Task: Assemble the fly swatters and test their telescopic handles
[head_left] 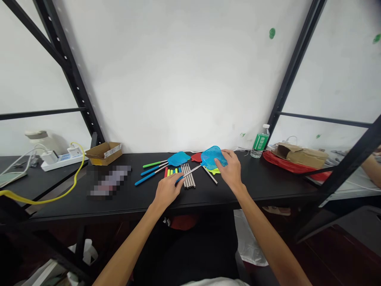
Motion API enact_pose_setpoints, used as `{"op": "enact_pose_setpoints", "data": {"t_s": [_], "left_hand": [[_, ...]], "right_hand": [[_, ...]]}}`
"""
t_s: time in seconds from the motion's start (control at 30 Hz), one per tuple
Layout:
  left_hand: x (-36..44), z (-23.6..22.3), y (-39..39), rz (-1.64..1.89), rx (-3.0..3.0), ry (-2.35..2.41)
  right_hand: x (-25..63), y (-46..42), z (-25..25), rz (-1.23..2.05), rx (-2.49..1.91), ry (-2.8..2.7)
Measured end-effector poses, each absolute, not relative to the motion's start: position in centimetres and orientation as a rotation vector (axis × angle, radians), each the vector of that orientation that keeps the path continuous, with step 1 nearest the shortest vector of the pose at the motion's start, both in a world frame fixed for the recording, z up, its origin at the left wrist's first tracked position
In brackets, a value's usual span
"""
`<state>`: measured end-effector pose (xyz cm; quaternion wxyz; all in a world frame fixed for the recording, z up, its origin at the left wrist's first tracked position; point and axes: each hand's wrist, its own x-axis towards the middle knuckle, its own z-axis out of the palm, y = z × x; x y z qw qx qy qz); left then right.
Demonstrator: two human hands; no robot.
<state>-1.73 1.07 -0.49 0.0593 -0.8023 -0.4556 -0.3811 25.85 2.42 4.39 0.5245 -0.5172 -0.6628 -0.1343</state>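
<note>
A blue fly swatter (212, 155) with a thin metal shaft is held between both hands. My right hand (231, 169) grips the right edge of its mesh head. My left hand (167, 190) is closed around its blue handle end. Under and beside my left hand lie several coloured handles (169, 172) in red, yellow and blue. Several metal rods (189, 180) lie side by side just right of them, and one more metal rod (211, 176) lies apart. Swatters with blue heads (179, 158) lie to the left. A red head (195, 157) and a yellow-green head (214, 171) show partly behind the held one.
An open cardboard box (104, 154) and a blurred-out item (110, 182) are on the left of the black table (89, 210). A power strip (64, 160) with a yellow cable (74, 180) is farther left. On the right stands a water bottle (260, 142) beside a red bag (285, 165). Another person's arm (370, 171) shows at far right.
</note>
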Motion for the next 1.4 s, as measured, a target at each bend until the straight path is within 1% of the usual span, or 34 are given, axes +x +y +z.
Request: {"op": "enact_pose_setpoints", "data": {"t_s": [0.17, 0.7, 1.1, 1.4], "left_hand": [[-1.6, -0.3, 0.9, -1.16, -2.44, -1.362], [-1.4, -0.3, 0.7, -1.144, -2.413, -1.404], [-1.5, -0.4, 0.8, -1.113, -2.41, -1.408], [-1.6, -0.2, 0.8, -1.104, -2.387, -1.436]], "right_hand": [[25.5, 2.5, 4.2, -0.359, -1.272, -1.507], [26.7, 3.4, 3.7, -0.247, -1.295, -1.476], [26.0, 2.6, 4.3, -0.219, -1.504, -1.523], [26.9, 3.0, 3.9, -0.216, -1.438, -1.55]]}}
